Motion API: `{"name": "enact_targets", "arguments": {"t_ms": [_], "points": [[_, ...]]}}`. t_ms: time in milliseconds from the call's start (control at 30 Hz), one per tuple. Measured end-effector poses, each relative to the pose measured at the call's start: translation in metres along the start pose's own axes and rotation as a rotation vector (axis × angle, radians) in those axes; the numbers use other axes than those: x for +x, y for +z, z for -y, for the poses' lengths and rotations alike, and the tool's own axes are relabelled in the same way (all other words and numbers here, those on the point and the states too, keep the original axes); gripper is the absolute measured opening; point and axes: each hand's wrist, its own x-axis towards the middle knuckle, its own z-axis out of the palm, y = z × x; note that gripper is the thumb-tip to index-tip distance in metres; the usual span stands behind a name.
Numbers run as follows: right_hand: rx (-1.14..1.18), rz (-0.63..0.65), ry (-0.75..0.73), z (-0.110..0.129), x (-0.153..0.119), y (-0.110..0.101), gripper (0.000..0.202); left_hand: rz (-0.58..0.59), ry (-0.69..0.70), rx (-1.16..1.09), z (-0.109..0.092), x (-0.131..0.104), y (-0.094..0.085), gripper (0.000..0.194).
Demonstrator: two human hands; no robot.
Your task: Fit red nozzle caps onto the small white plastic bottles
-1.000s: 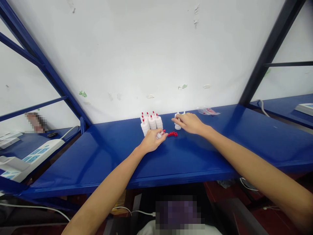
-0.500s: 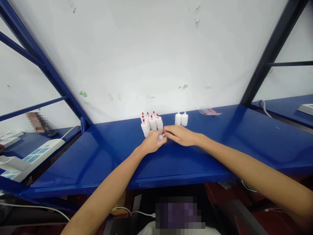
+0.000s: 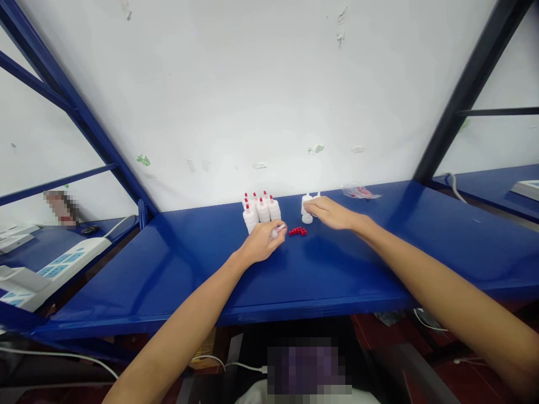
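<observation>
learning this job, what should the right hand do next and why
Perhaps the right hand should take a loose red cap for the bottle in the left hand: its nozzle looks white, while the grouped bottles are red-tipped.

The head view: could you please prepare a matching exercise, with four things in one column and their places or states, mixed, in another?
Things:
1. Capped bottles
2. Loose red caps
3. Left hand
4. Plastic bag

Places or states:
A. holding a white bottle
B. near the wall, on the right
C. standing upright together
D. lying in a small cluster

Pairs: 1-C, 2-D, 3-A, 4-B
</observation>
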Motion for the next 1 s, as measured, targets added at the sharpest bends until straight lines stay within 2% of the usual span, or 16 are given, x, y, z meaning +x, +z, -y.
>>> {"name": "enact_targets", "arguments": {"t_ms": [67, 167, 300, 567, 733, 867, 1000], "points": [[-0.167, 0.127, 0.068, -0.008, -0.002, -0.006, 0.029, 0.015, -0.031, -0.007, 0.0, 0.0, 0.0, 0.034], [-0.253, 0.314, 0.193, -0.016, -0.004, -0.004, 0.025, 0.016, -0.058, -0.065, 0.0, 0.0, 0.001, 0.04], [-0.277, 0.389, 0.22, -0.018, -0.004, 0.004, 0.019, -0.004, -0.073, -0.123, 0.0, -0.001, 0.002, 0.044], [-0.293, 0.372, 0.158, -0.014, -0.003, 0.005, 0.007, 0.001, -0.084, -0.13, -0.002, -0.001, 0.001, 0.045], [-0.284, 0.153, 0.002, 0.006, -0.004, 0.006, 0.012, -0.048, -0.073, -0.118, 0.0, -0.002, 0.0, 0.046], [-0.14, 0.121, -0.17, 0.026, -0.005, 0.023, 0.025, -0.024, -0.031, -0.082, 0.002, -0.003, 0.0, 0.034], [-0.095, 0.064, -0.252, 0.031, -0.004, 0.039, 0.026, -0.025, -0.029, -0.079, 0.001, -0.004, 0.001, 0.03]]}}
